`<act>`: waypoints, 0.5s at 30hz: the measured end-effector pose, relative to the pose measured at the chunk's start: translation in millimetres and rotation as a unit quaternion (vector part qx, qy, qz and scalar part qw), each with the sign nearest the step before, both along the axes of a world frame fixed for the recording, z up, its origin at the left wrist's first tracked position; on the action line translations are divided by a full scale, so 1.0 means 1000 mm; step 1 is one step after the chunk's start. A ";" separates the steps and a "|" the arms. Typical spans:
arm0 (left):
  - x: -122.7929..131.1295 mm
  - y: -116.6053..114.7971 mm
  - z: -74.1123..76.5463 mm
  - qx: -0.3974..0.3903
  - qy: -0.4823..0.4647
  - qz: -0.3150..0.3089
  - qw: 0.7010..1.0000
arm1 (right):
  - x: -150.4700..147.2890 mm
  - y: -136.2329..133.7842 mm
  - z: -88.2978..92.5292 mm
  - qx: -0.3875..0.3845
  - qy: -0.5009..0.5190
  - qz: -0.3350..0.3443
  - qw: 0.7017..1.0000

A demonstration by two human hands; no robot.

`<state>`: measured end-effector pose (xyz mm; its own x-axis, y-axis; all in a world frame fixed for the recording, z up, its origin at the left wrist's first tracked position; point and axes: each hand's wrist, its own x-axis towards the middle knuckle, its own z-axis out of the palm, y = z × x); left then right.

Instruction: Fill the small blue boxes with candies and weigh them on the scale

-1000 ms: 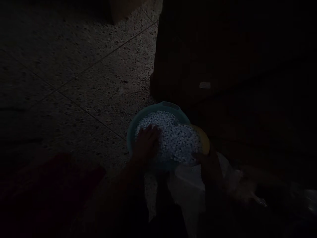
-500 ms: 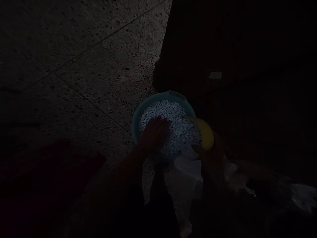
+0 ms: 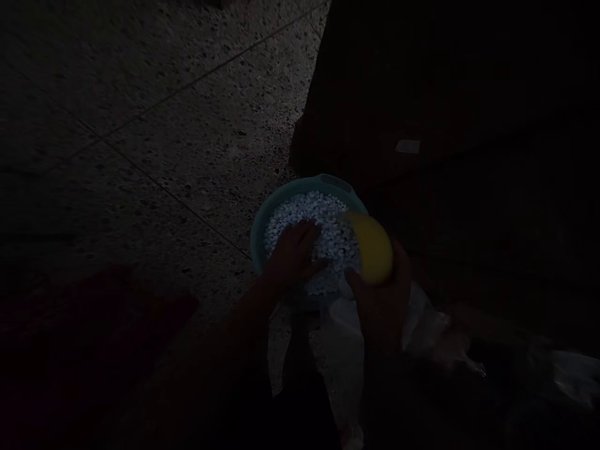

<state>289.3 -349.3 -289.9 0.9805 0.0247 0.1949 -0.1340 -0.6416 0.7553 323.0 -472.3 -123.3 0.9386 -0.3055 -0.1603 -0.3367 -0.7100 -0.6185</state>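
The scene is very dark. A teal plastic basin (image 3: 281,199) heaped with small white pellets (image 3: 309,215) stands on the floor. My left hand (image 3: 293,253) lies on the pellets with its fingers spread flat. My right hand (image 3: 382,300) grips a yellow cup (image 3: 372,247) and holds it over the right side of the basin, at the pellets.
Speckled terrazzo floor (image 3: 187,125) with thin joint lines stretches to the left. A big dark object (image 3: 422,94) with a small pale label (image 3: 407,146) stands behind the basin. Clear plastic bags (image 3: 431,331) lie at the lower right. A dark red cloth (image 3: 117,312) sits lower left.
My right hand has brought the yellow cup leftward from the basin's right rim onto the pellets. My left hand stays on the pellets.
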 end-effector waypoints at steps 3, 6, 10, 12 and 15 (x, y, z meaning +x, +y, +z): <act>0.001 -0.001 -0.002 -0.004 -0.009 0.030 1.000 | 0.003 0.006 -0.003 -0.005 -0.020 0.016 1.000; 0.003 -0.002 -0.003 -0.018 0.005 0.056 0.998 | 0.009 0.008 -0.006 0.001 -0.050 0.052 0.997; 0.005 -0.003 -0.005 -0.034 0.024 0.083 0.996 | 0.018 0.009 -0.010 -0.014 -0.062 0.079 0.995; 0.006 -0.004 -0.007 -0.037 0.026 0.091 0.995 | 0.020 0.009 -0.011 -0.019 -0.073 0.103 0.992; 0.007 -0.005 -0.011 -0.042 0.030 0.113 0.992 | 0.019 0.007 -0.013 -0.021 -0.099 0.142 0.985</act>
